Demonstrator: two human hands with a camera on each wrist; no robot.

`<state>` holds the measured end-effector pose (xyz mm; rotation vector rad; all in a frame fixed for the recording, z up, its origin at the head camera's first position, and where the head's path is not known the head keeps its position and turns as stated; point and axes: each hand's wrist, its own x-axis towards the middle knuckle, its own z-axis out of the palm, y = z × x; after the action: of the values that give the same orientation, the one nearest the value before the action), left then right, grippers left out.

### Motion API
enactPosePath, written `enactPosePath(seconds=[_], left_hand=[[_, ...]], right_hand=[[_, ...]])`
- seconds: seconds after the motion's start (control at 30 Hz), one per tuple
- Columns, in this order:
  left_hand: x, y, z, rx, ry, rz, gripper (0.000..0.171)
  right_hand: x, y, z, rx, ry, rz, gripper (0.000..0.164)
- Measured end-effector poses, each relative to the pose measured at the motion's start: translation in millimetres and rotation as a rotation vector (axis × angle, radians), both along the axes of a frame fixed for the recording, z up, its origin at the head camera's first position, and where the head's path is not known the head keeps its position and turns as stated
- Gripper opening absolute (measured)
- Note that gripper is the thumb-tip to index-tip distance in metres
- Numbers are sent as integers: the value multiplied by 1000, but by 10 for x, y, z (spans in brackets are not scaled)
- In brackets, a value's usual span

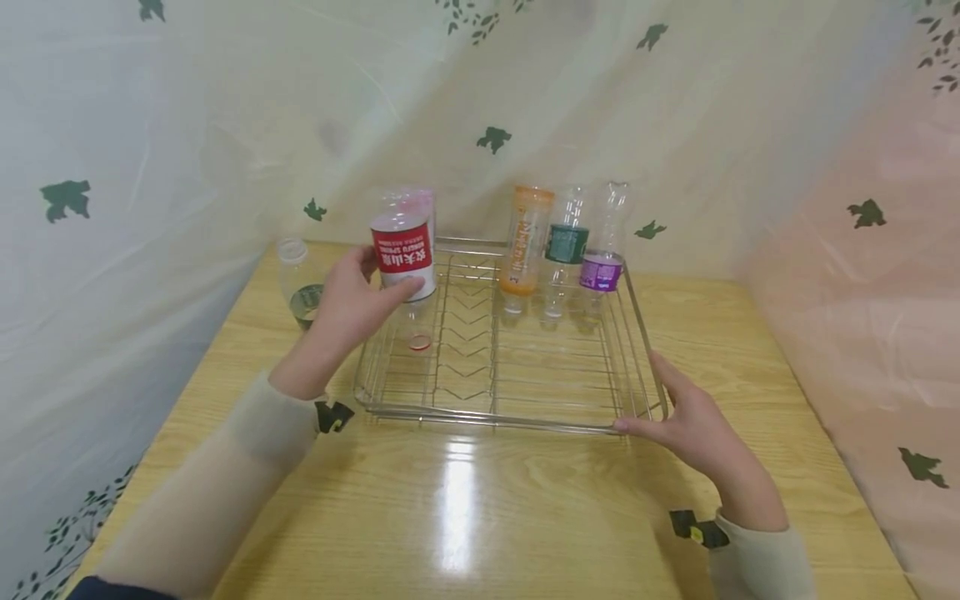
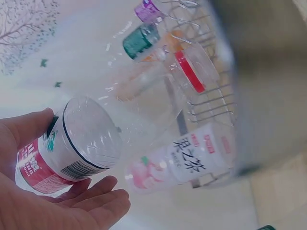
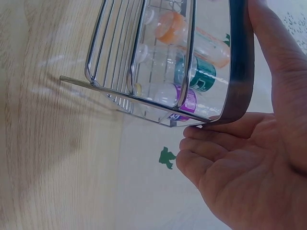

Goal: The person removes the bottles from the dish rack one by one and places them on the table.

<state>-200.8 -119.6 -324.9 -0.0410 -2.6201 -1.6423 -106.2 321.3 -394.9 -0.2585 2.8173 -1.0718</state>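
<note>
A person steadies a wire rack (image 1: 487, 419) on a bench (image 1: 540, 517) while a red-labelled bottle (image 1: 402, 250) is held neck down over the rack's left section. The left grip (image 1: 348, 298) is closed about the bottle's body, thumb on the near face; the right grip (image 1: 705, 429) spans the rack's near right corner, thumb on the rim, fingers outside it, loosely curved rather than clenched. At the rack's back right, an orange bottle (image 1: 522, 250), a green-labelled bottle (image 1: 566, 244) and a purple-labelled bottle (image 1: 601, 271) rest neck down; a pink-labelled bottle (image 2: 189, 155) is at its back left. A dark-labelled bottle (image 1: 306, 302) is just left of the rack. Whether the held bottle's mouth touches the wires is hard to tell through the clear plastic. Good handling would mean aiming the neck at a gap between the rack's wires, lowering it straight, clear of the pink neighbour, and letting go only once the rack bears the weight. A light squeeze should suit the thin plastic; firm right-side support should stop the rack sliding.
</note>
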Motion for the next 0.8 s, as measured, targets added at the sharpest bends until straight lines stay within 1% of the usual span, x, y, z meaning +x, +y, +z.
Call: enactPosePath(seconds=[0.1,0.23,0.33,0.5,0.67,0.8], left_hand=[[73,24,55,3,17,-11,83],[157,54,121,0,16,-19,85],[206,72,149,16,18,-28,83],[264,97,159,40,40,-46,80],[295,125,145,53,92,-69,75],[314,151,138,44,125,-89,72]], right_hand=[[3,-7,15,1,1,0,125],[9,-15,26,9,3,-3,125],[12,-18,23,17,11,-4,126],[18,-13,15,25,16,0,125],[21,-10,15,31,15,0,125],[20,-11,21,38,19,0,125]])
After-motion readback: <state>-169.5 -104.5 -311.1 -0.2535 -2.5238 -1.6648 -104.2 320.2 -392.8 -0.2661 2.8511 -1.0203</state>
